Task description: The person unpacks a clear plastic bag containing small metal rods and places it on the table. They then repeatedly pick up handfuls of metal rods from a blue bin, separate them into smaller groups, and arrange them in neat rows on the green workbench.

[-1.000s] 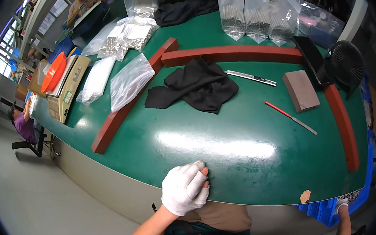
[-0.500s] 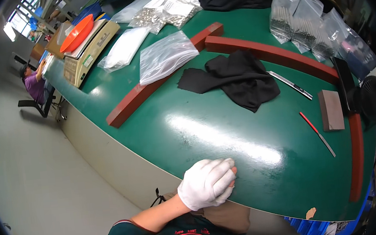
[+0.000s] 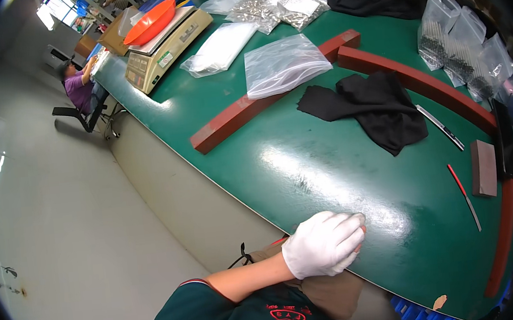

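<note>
We rest our gloved left hand [image 3: 323,244] on the surface [image 3: 308,173] edge, curled, its grip holding nothing; the right hand is out of view.

The green counter [image 3: 333,171] carries a black cloth [image 3: 376,107] near centre, red strips [image 3: 263,106] at eleven o'clock, plastic bags [image 3: 284,63] at twelve, a scale [image 3: 163,45] at ten.

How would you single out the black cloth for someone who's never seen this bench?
Start at the green table and find the red-brown bars meeting in a corner. The black cloth lies crumpled just inside that corner, the only dark, soft thing among clear plastic bags.
</note>
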A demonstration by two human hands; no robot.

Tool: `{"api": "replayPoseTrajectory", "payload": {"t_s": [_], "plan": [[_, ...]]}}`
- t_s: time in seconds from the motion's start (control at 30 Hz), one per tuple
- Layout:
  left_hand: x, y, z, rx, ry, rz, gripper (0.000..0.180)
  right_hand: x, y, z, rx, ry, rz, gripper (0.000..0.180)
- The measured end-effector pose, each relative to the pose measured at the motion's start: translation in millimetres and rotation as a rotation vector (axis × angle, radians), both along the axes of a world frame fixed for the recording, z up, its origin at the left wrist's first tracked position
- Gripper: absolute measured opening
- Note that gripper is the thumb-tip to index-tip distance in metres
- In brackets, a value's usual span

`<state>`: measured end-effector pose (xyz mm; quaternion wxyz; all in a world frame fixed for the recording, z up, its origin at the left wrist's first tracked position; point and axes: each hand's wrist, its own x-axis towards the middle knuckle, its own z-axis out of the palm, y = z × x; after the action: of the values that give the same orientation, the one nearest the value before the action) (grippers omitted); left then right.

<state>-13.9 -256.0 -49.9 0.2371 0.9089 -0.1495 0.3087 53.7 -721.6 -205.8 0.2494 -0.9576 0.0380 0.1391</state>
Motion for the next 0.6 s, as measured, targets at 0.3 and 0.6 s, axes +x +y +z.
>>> {"api": "replayPoseTrajectory", "payload": {"t_s": [0.3,0.6], "plan": [[2,-5,-1,0.002,0.011,0.038,0.022,4,17,4,-0.042,-0.012,0.041,0.027],[-1,-4,-3,-0.029,-0.047,0.031,0.017,0,19,-1,-0.068,-0.006,0.048,0.026]]}}
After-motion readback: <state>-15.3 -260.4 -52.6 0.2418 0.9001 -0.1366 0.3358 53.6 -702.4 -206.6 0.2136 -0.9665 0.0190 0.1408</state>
